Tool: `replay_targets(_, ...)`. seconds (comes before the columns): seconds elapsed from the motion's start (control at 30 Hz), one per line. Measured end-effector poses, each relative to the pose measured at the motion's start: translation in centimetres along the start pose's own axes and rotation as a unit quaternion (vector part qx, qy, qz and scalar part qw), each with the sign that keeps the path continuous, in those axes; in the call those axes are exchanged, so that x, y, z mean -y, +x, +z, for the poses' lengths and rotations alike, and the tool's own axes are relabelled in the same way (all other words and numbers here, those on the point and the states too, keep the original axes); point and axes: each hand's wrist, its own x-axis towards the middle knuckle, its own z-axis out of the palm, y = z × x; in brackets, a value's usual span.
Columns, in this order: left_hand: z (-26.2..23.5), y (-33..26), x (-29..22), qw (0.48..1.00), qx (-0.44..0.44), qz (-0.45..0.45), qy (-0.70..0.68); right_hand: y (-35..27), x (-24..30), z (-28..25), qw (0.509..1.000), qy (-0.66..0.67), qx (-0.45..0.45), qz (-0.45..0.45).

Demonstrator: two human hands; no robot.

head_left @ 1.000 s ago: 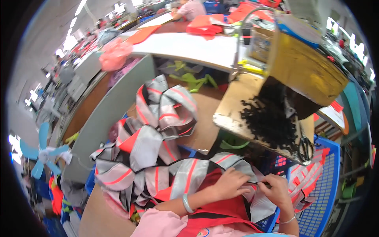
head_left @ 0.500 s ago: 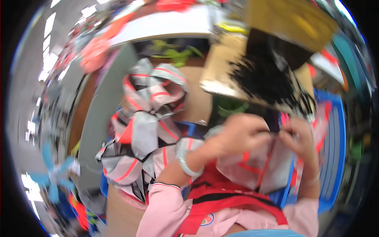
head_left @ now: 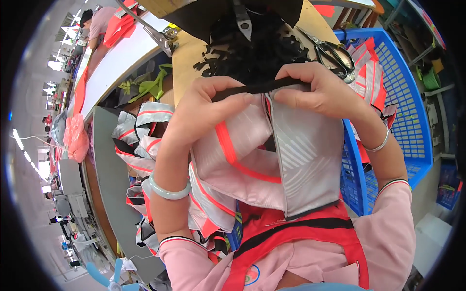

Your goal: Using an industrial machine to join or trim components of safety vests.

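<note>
A silvery-grey fabric piece (head_left: 310,150) with black edging and orange-red stripes hangs from my two hands. My left hand (head_left: 206,104) pinches its black top edge between thumb and fingers. On the other side of a seam, my right hand (head_left: 315,92) grips the same black edge. Both thumbs lie on the near face, pointing at each other with a small gap between them. Just beyond my hands is a heap of short black strips (head_left: 257,56) on a tan board (head_left: 187,58). Above the heap is the pointed metal tip of a tool (head_left: 242,22).
Black-handled scissors (head_left: 332,56) lie right of the heap. A blue plastic basket (head_left: 410,111) at the right holds striped fabric pieces (head_left: 364,72). More striped pieces (head_left: 145,128) are piled on my left beside a grey panel (head_left: 109,160). A person (head_left: 102,24) works at the far left.
The view has shifted and become sharper. My hands have moved farther apart, and the grey fabric piece is now spread upright between them, held by its black edge.
</note>
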Motion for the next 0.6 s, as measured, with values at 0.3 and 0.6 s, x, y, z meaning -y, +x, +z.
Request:
replay_targets(0.3, -2.4, 4.5, 1.9, 0.996, 0.02, -0.047, -0.079, 3.4, -2.0, -1.0, 0.997, 0.035, -0.033, 0.065)
replay_targets(0.6, -3.6, 7.7, 2.9, 0.998, 0.013, -0.035, -0.059, 5.3, -3.3, -1.9, 0.993, 0.053, -0.034, 0.103)
